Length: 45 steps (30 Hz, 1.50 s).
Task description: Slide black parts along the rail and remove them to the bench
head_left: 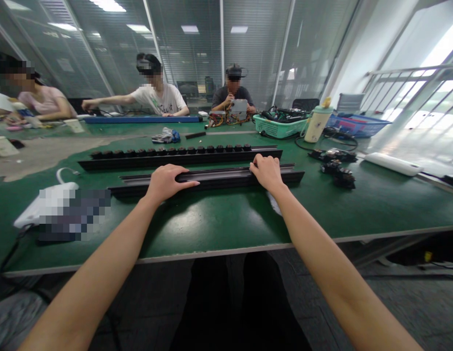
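Observation:
A long black rail [219, 179] lies crosswise on the green table, its upper side showing a grey channel. My left hand [168, 181] grips the rail left of its middle, thumb along the near side and fingers over the top. Toward the right end, my right hand [267, 170] has its fingers bent and pressed together on the rail's top edge. Just behind lies a second black rail [182, 158], with a row of several round black pieces [181, 151] along it. Something pale lies on the table under my right wrist.
Black mechanical parts [338, 174], a white bar [393, 164], a green basket [281, 127], a yellow bottle [317, 126] and a blue basket [358, 126] are at right. A white device [47, 204] with a cable is at left. Several people sit across the table [212, 224].

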Tool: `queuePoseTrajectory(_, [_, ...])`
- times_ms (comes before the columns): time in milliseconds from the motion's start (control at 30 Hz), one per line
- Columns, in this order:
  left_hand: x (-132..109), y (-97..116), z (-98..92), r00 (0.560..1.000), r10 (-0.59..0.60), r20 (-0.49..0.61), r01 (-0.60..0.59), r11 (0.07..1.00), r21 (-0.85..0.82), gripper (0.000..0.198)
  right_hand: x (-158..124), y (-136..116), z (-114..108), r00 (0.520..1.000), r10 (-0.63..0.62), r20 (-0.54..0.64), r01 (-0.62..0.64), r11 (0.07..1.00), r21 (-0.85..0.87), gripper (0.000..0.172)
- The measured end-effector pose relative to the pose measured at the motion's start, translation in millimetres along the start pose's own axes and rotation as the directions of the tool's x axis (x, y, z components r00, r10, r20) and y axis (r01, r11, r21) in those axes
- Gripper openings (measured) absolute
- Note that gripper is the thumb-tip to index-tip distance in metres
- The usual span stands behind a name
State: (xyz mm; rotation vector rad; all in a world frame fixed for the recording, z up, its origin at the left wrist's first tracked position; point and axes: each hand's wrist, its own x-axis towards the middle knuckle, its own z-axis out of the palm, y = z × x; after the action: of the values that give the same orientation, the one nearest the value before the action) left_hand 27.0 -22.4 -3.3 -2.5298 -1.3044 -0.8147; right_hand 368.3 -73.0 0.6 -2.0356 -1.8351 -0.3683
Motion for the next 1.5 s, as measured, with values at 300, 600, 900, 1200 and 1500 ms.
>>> queuePoseTrajectory(300, [0.1,1.2,-0.3,1.0,-0.012,0.007,0.012,1.0,0.009,0.07,0.5,2.2,0.4,1.0,0.024,-0.005,-0.024,1.0,-0.003,0.027])
queuePoseTrajectory(600, [0.6,-1.6,1.8,1.0,0.011,-0.011,-0.011,1.0,0.011,0.071,0.7,2.4,0.4,0.999,0.029,-0.013,-0.029,1.0,-0.012,0.027])
queuePoseTrajectory(900, [0.9,0.1,0.3,1.0,0.002,0.002,-0.002,1.0,0.018,0.071,-0.7,2.0,-3.7,0.998,0.059,-0.006,-0.059,0.998,-0.011,0.027])
queuePoseTrajectory(1200, [0.5,0.1,0.3,1.0,0.023,-0.018,-0.023,1.0,0.02,0.074,-1.0,0.9,-6.6,0.992,0.119,0.033,-0.12,0.993,0.017,0.027])
queuePoseTrajectory(1500, [0.6,0.5,-0.1,1.0,0.014,-0.007,-0.014,1.0,0.015,0.072,0.1,8.6,-5.5,0.987,0.144,0.072,-0.147,0.989,0.034,0.037])
